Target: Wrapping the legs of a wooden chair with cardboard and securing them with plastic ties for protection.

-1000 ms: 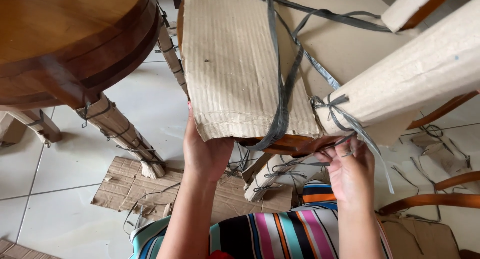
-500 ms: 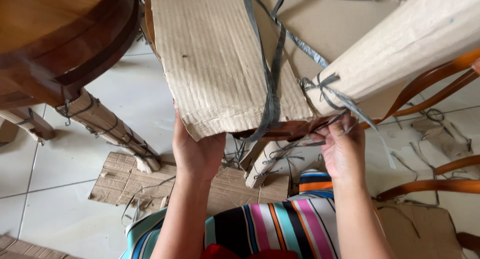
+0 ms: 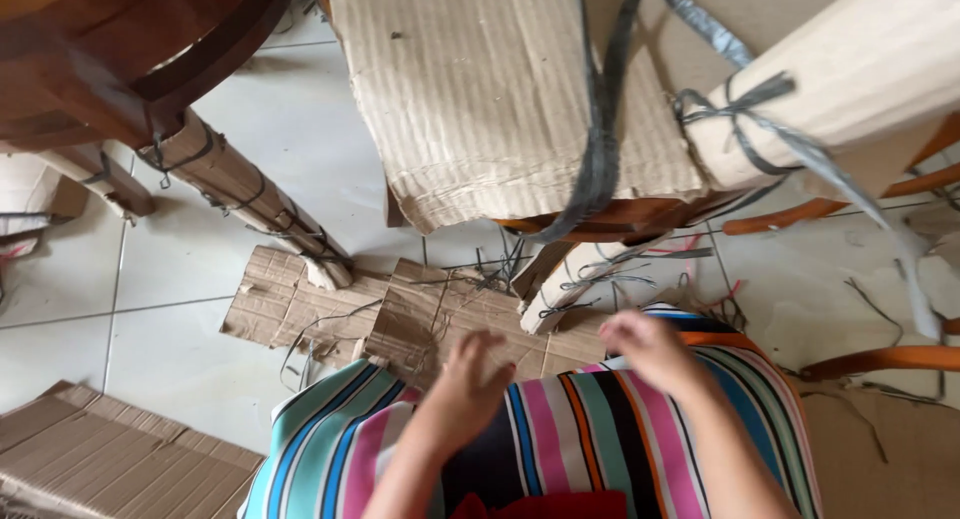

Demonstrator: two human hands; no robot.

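Below the cardboard-wrapped chair seat point(image 3: 510, 109): I see both hands low over the striped cloth point(image 3: 560, 439), apart from the wrapping.
Left hand point(image 3: 470, 384): blurred, below the seat's torn front edge and touching none of the wrapping; the fingers look loosely spread and hold nothing that I can make out.
Right hand point(image 3: 650, 347): blurred as well, below the seat's right corner, its fingers slack, gripping nothing I can see.
Grey strap point(image 3: 600, 149): runs down across the seat's cardboard and under its front edge.
Wrapped chair part point(image 3: 850, 79): right of the seat, tied with a knotted grey strap whose loose end trails down to the right.
Wrapped legs point(image 3: 575, 284): under the seat, bound with thin ties.
Cardboard scraps point(image 3: 330, 304): on the tiled floor point(image 3: 170, 279), below and left of the seat.
Wooden table point(image 3: 120, 49): left of the seat, its leg wrapped in cardboard.
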